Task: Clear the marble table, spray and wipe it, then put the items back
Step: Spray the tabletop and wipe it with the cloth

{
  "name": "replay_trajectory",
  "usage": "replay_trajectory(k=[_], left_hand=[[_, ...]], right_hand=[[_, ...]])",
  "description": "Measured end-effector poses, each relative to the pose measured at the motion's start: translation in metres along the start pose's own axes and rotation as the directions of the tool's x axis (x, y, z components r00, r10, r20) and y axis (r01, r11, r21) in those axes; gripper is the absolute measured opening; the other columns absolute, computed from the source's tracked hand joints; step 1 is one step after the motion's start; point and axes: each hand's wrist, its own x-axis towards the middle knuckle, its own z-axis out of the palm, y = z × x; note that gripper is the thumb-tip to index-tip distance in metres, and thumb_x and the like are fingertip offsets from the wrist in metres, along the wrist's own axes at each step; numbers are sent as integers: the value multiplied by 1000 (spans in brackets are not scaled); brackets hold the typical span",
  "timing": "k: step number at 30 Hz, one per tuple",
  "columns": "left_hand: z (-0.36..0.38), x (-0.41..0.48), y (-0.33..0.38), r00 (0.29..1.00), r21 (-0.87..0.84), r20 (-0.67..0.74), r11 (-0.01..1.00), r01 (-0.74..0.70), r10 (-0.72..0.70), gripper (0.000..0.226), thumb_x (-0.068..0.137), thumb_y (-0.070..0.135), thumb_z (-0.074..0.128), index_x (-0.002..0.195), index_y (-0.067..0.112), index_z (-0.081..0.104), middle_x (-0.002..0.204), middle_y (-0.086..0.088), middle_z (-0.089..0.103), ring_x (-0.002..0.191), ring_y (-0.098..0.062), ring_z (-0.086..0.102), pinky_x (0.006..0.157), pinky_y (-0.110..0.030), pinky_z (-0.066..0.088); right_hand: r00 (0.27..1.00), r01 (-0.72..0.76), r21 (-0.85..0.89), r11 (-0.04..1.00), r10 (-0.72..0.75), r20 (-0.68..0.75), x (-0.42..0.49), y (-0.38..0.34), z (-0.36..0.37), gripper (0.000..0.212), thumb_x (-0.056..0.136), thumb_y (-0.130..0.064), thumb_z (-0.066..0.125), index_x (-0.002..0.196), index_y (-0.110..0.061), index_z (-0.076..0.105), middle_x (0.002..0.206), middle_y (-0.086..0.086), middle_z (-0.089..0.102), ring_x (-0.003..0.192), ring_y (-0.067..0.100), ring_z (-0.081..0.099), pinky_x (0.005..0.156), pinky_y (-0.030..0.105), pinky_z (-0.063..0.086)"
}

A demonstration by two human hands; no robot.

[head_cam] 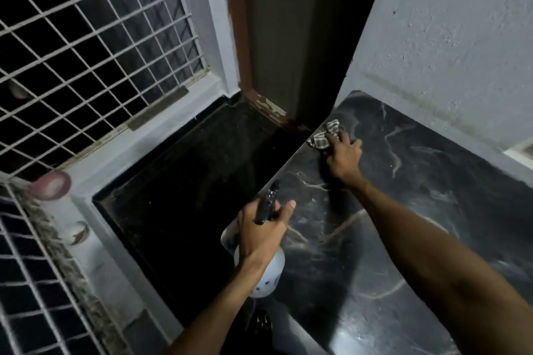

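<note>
The dark marble table point(418, 210), veined with pale streaks, stands against a rough grey wall point(461, 37), its surface glossy with reflections. A striped cloth point(323, 135) lies bunched at its far left corner, touching the edge. Apart from that cloth, nothing can be made out resting on the slab.

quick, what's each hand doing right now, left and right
Left hand: closed around the spray bottle, held over the marble table edge.
Right hand: pressing the striped cloth onto the table, fingers on it.
</note>
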Motion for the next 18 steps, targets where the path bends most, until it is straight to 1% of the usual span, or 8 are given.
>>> replay_trajectory(k=[3,6,8,11,13,15,16,18], left_hand=[[-7,-4,-2,1000,-12,-12,1000,9,-9,47,84,28,81,50,26,48,47,13,55,52,-5,56,63,-24,49],[-11,-16,-2,1000,-19,-10,1000,-16,15,44,85,24,80,53,28,51,50,11,57,55,-8,60,63,-23,50],[-13,-22,-7,999,-10,-38,1000,-6,6,47,84,25,81,50,27,50,50,12,58,55,-9,61,60,-13,45],[-16,-34,-16,996,8,-83,1000,28,-27,44,83,25,83,50,27,52,51,16,59,55,-4,60,58,-10,43],[-17,-47,-18,992,26,-120,999,38,-34,43,82,23,83,53,29,52,53,18,59,57,1,61,59,-5,40],[-17,-63,-21,992,59,-115,996,64,-57,32,82,25,83,62,28,58,56,19,61,63,8,63,60,-3,41],[-15,-69,-23,990,74,-111,993,97,-88,31,82,27,82,62,27,59,56,18,61,61,7,62,59,-5,42],[-10,-86,-28,984,87,-125,987,136,-125,45,81,30,82,51,23,49,48,13,56,51,-3,58,54,-15,42]], right_hand=[[976,212,-58,976,-208,63,-39,-33,16,70,87,-17,55,153,-24,32,155,9,31,113,37,41,90,41,38],[802,573,55,818,-573,171,-102,-43,35,74,84,-11,58,152,-30,33,158,4,31,108,27,39,88,39,41],[854,505,33,863,-504,129,-83,-36,26,75,84,-9,58,152,-32,35,157,5,33,108,29,40,89,41,40],[992,123,29,992,-123,18,-72,-44,17,64,89,-19,58,149,-27,38,154,7,33,111,34,39,93,43,41],[918,385,34,922,-386,89,-110,-59,31,65,85,-14,57,146,-26,41,154,5,33,111,29,39,91,44,43],[737,656,54,753,-653,174,-158,-51,41,73,77,-5,54,145,-29,44,156,2,34,106,24,39,84,39,41],[730,659,70,748,-660,176,-164,-36,39,77,76,-2,53,147,-30,43,157,1,34,103,23,38,82,38,39],[889,452,71,889,-456,42,-153,-6,29,79,76,0,56,148,-29,43,155,6,37,105,29,41,87,39,37]])
